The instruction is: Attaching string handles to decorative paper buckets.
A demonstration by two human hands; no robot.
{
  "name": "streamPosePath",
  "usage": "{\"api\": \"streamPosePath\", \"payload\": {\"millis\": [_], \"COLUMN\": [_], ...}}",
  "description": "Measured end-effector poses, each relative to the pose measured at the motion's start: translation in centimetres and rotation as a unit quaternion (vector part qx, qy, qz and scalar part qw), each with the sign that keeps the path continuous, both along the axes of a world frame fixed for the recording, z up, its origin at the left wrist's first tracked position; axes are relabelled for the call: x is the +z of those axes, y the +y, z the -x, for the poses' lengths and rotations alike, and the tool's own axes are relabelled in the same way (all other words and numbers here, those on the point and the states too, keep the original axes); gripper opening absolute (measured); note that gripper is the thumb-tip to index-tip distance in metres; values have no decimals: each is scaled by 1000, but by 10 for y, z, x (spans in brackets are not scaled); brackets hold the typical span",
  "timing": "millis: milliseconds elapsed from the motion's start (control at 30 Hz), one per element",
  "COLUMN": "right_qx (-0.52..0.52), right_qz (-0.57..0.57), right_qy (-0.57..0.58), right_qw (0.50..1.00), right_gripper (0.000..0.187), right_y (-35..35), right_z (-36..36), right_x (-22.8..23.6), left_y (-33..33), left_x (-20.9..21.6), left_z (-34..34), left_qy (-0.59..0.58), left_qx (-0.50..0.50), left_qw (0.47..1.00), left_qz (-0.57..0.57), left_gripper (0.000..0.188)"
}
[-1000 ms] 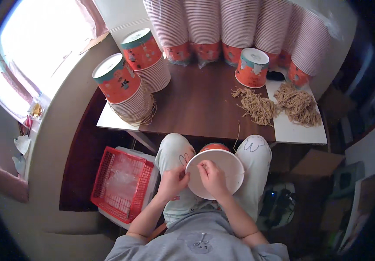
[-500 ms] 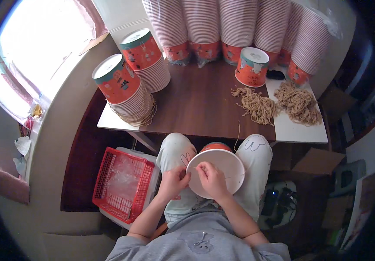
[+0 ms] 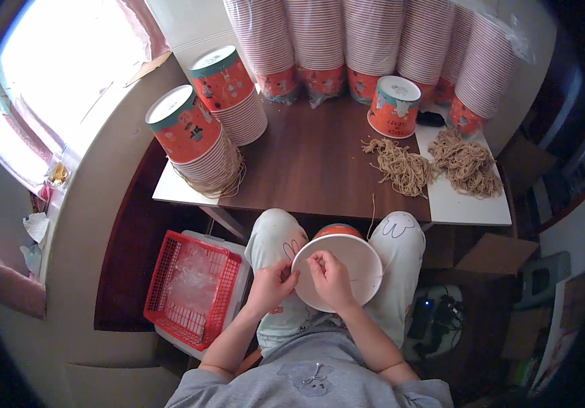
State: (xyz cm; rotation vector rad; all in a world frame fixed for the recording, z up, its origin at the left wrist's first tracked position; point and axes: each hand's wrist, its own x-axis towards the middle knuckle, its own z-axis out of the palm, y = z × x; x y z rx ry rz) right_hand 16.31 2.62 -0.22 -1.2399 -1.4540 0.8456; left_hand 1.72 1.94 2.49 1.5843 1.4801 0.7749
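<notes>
A paper bucket (image 3: 362, 262), white inside and orange outside, is held between my knees with its mouth facing me. At its left rim, my left hand (image 3: 271, 287) is closed with thumb and fingers pinched together on the edge. Inside the mouth, my right hand (image 3: 332, 280) pinches the end of a thin tan cord close to the left fingertips. Another stretch of the cord (image 3: 364, 279) crosses the bucket's inside toward the right rim. Whatever lies between the left fingertips is too small to make out.
Two twine heaps (image 3: 401, 168) (image 3: 464, 163) lie on the table's right side. An upturned bucket (image 3: 394, 109) stands behind them. Nested bucket stacks (image 3: 185, 129) are at left, and taller wrapped stacks (image 3: 316, 41) line the back. A red basket (image 3: 192, 289) sits left of my legs.
Both hands stay almost in place at the left rim. My right fingers shift very slightly; the whole view moves a little.
</notes>
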Motion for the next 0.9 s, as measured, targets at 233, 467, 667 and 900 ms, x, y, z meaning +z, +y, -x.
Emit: {"api": "streamPosePath", "payload": {"millis": [233, 467, 667, 900], "right_qx": [6, 2, -2, 3], "right_qz": [25, 27, 29, 18], "right_qy": [5, 3, -28, -27], "right_qw": [1000, 1000, 999, 999], "right_gripper": [13, 12, 13, 15], "right_y": [1, 0, 0, -2], "right_z": [2, 3, 3, 3], "right_x": [-1, 0, -2, -3], "left_y": [0, 14, 24, 24], "left_x": [12, 9, 12, 12], "left_z": [-1, 14, 14, 15], "left_qy": [9, 76, 165, 186], "left_qx": [4, -68, -127, -109], "left_qw": [1000, 990, 970, 961], "left_qz": [13, -98, -125, -174], "left_gripper": [23, 22, 19, 15]}}
